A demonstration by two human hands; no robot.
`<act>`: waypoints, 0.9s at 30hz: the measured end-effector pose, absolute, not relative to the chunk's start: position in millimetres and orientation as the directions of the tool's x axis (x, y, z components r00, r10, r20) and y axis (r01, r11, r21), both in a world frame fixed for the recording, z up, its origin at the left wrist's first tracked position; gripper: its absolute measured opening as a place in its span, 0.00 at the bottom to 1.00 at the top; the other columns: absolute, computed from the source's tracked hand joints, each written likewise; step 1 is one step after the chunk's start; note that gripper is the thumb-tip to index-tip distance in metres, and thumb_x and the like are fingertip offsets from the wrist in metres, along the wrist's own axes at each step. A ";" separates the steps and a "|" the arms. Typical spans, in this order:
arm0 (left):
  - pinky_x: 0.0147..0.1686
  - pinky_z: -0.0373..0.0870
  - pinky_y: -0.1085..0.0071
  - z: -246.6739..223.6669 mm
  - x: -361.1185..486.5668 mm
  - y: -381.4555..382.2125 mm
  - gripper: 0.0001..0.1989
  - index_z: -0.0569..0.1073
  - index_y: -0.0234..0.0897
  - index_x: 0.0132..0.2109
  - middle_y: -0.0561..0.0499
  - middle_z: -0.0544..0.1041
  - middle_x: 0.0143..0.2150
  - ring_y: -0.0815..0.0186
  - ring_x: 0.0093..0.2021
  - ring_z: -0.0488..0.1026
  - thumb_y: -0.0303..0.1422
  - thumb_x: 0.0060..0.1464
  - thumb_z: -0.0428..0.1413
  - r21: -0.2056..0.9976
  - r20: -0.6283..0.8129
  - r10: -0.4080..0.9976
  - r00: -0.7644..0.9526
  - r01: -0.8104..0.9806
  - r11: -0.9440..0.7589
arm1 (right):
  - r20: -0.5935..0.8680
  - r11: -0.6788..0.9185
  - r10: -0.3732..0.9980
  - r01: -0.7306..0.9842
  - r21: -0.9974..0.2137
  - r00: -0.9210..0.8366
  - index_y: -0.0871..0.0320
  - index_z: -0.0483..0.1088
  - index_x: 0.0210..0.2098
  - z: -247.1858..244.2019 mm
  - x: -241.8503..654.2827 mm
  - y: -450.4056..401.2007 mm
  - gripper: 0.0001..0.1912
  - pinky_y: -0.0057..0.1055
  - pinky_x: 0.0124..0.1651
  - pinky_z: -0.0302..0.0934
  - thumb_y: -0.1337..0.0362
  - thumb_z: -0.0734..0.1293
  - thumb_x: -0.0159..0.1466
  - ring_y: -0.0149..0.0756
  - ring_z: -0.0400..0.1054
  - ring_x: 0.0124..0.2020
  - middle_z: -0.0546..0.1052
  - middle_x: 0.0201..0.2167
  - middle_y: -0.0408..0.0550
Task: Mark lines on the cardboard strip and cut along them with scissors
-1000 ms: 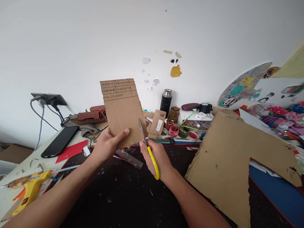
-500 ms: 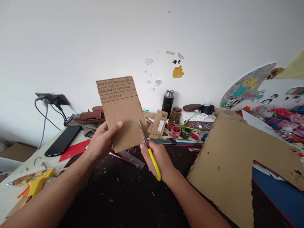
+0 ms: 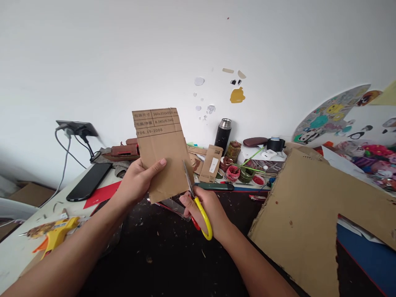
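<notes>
My left hand [image 3: 140, 177] grips a piece of cardboard [image 3: 163, 150] by its lower left side, thumb on the front, fingers behind. Printed lines and numbers run across the cardboard's top, and it is held up above the desk. In my right hand [image 3: 212, 208] are scissors [image 3: 202, 216] with a yellow handle loop and a red part. One blade lies over the front of the cardboard near its lower right edge; the other blade is hidden behind it.
A large cardboard sheet [image 3: 300, 210] with a cut-out lies at right. Left are a yellow glue gun [image 3: 58, 233], red paper [image 3: 102, 194] and a black flat object [image 3: 89, 181]. A black thermos [image 3: 223, 135], paint jars [image 3: 232, 173] and a green cutter [image 3: 215, 186] line the back.
The view has shifted, so everything sits a little further right and lower. The scissors' handles have spread, showing the red part; the cardboard is still in my left hand.
</notes>
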State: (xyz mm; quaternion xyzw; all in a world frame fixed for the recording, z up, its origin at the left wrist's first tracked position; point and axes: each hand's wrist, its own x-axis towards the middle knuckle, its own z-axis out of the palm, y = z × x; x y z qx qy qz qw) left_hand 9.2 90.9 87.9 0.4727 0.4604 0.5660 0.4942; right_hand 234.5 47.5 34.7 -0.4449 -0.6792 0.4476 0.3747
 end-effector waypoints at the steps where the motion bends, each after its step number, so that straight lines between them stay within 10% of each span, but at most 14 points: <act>1: 0.44 0.87 0.56 88.1 9.1 91.0 0.30 0.83 0.35 0.54 0.39 0.88 0.50 0.45 0.46 0.87 0.50 0.51 0.76 0.987 0.083 0.994 -0.067 -0.133 -0.091 | 0.105 0.194 0.943 0.263 -0.945 -0.316 0.53 0.73 0.38 35.9 234.6 47.5 0.20 0.30 0.36 0.71 0.43 0.70 0.74 0.40 0.82 0.27 0.83 0.25 0.44; 13: 0.41 0.87 0.57 89.8 17.1 86.2 0.31 0.83 0.35 0.52 0.38 0.88 0.48 0.46 0.44 0.88 0.51 0.49 0.77 0.987 0.033 0.997 -0.070 -0.156 -0.044 | 0.088 0.160 0.940 0.201 -0.966 -0.329 0.54 0.75 0.43 33.1 235.9 51.1 0.25 0.32 0.39 0.75 0.38 0.73 0.70 0.44 0.85 0.37 0.86 0.37 0.51; 19: 0.40 0.87 0.59 87.9 16.6 87.1 0.31 0.83 0.35 0.51 0.39 0.88 0.48 0.47 0.43 0.88 0.50 0.48 0.78 0.984 0.036 0.998 -0.060 -0.173 -0.046 | 0.011 0.079 0.942 0.190 -0.979 -0.335 0.55 0.73 0.41 32.8 234.3 49.5 0.26 0.24 0.22 0.63 0.36 0.69 0.72 0.32 0.74 0.18 0.81 0.27 0.42; 27: 0.40 0.87 0.58 79.8 21.5 86.8 0.33 0.81 0.35 0.53 0.39 0.88 0.51 0.44 0.47 0.87 0.50 0.47 0.78 0.982 0.057 0.989 -0.139 -0.172 -0.081 | 0.021 0.085 0.955 0.206 -0.975 -0.297 0.54 0.70 0.36 35.1 235.2 48.1 0.26 0.24 0.21 0.62 0.38 0.69 0.73 0.30 0.71 0.16 0.76 0.22 0.39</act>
